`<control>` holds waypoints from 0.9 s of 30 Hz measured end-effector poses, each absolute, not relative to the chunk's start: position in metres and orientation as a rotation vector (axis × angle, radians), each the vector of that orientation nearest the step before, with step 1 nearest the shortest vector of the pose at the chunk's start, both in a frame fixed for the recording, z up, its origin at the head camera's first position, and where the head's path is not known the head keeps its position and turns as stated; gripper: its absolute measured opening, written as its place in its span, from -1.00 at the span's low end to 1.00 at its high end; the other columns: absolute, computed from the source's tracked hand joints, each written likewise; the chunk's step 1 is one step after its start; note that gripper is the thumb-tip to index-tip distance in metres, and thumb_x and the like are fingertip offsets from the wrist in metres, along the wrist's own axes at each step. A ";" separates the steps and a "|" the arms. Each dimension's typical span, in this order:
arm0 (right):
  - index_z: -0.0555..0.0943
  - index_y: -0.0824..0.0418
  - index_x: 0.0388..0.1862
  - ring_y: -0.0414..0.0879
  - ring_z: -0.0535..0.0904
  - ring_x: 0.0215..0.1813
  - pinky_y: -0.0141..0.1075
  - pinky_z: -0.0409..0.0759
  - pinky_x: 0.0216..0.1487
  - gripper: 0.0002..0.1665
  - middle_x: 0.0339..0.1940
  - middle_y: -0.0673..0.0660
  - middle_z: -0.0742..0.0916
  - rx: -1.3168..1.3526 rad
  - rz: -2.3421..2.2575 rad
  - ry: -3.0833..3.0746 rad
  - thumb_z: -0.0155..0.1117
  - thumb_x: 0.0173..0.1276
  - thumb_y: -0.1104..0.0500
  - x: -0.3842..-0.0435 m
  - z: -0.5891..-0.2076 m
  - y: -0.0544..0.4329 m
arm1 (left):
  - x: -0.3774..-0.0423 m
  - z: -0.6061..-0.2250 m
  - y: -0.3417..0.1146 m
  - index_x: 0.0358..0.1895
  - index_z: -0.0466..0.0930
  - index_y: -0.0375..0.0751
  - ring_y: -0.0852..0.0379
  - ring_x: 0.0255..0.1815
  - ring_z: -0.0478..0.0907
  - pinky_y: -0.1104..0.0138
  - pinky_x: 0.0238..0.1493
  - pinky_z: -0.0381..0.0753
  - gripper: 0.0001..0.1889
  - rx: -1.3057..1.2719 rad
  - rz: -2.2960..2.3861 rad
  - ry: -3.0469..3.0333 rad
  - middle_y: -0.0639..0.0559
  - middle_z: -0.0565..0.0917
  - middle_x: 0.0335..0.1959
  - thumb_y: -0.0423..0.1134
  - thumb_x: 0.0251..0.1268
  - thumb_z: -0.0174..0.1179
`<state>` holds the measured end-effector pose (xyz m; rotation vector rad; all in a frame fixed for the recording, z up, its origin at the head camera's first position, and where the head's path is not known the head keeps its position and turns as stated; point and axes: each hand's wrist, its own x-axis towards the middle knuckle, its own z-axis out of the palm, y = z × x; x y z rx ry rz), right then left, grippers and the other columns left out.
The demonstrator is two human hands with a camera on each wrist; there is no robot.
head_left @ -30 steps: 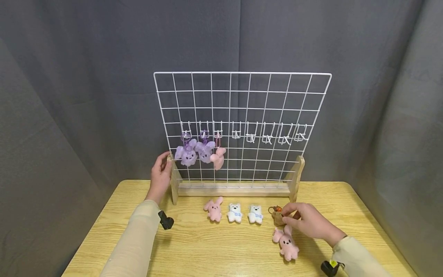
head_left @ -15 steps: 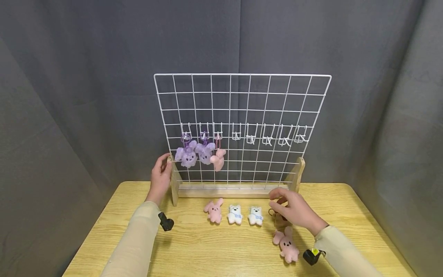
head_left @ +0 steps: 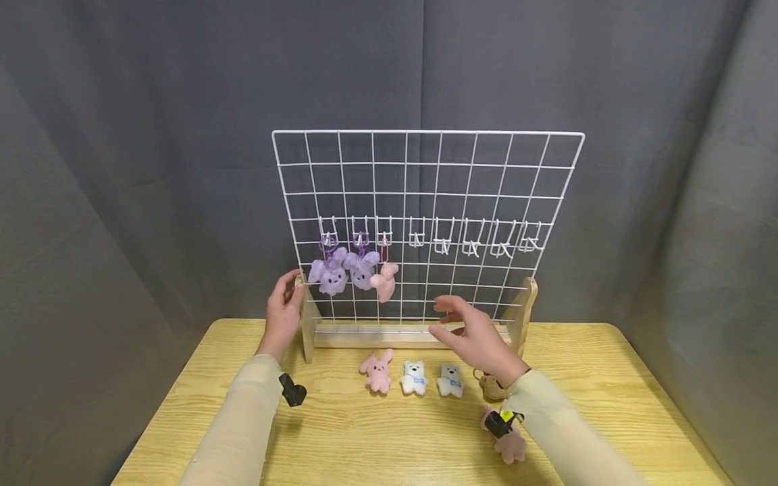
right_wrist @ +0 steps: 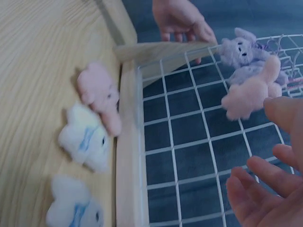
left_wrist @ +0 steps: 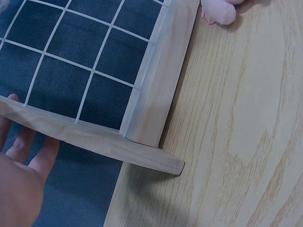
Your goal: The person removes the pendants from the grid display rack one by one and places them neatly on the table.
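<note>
My left hand [head_left: 284,314] holds the left wooden side post [left_wrist: 94,142] of a white wire grid rack [head_left: 425,131], its fingers wrapped behind the wood. My right hand [head_left: 477,341] hovers before the lower grid, fingers spread and nothing in them. Two purple plush keychains [head_left: 331,277] and one pink bunny keychain [head_left: 384,283] hang from the rack's leftmost hooks. In the right wrist view, the hanging pink bunny [right_wrist: 253,92] appears just beyond my right fingertips. Below the rack lie another pink bunny [head_left: 378,374] and two white bears [head_left: 415,379].
Several bare white hooks [head_left: 471,248] line the grid further right. A brown plush keychain [head_left: 491,387] and a pink bunny [head_left: 512,447], partly covered by the right wrist camera, lie at the right on the wooden table [head_left: 365,445]. Grey curtains [head_left: 182,135] surround the table.
My right hand has lifted away from the brown plush and moved left and up toward the grid, carrying nothing. My left hand stays on the post.
</note>
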<state>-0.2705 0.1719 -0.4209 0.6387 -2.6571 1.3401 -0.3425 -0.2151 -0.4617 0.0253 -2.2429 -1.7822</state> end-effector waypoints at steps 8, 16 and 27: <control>0.33 0.01 0.59 0.19 0.62 0.32 0.14 0.62 0.23 -0.21 0.44 0.23 0.59 0.639 1.434 -2.594 0.43 0.48 -0.02 -0.281 -0.406 0.141 | -0.343 -0.461 -0.215 0.55 0.34 0.13 0.00 0.15 0.48 0.34 -0.05 0.50 -0.57 0.032 -1.772 -2.244 -0.14 0.56 0.32 -0.13 0.75 -0.05; 0.32 0.08 0.60 0.25 0.60 0.34 0.09 0.63 0.24 -0.19 0.47 0.26 0.56 0.666 1.507 -2.539 0.44 0.48 0.01 -0.292 -0.390 0.117 | -0.343 -0.460 -0.214 0.54 0.35 0.10 0.01 0.06 0.46 0.38 -0.11 0.47 -0.57 0.022 -1.794 -2.230 -0.18 0.57 0.26 -0.13 0.75 -0.04; 0.18 -0.03 0.70 0.10 0.57 0.35 -0.02 0.64 0.22 0.02 0.57 0.04 0.47 0.649 1.560 -2.555 0.51 0.40 -0.07 -0.302 -0.376 0.098 | -0.342 -0.461 -0.214 0.55 0.34 0.11 0.02 0.04 0.45 0.39 -0.14 0.46 -0.57 0.028 -1.802 -2.233 -0.15 0.56 0.28 -0.12 0.75 -0.04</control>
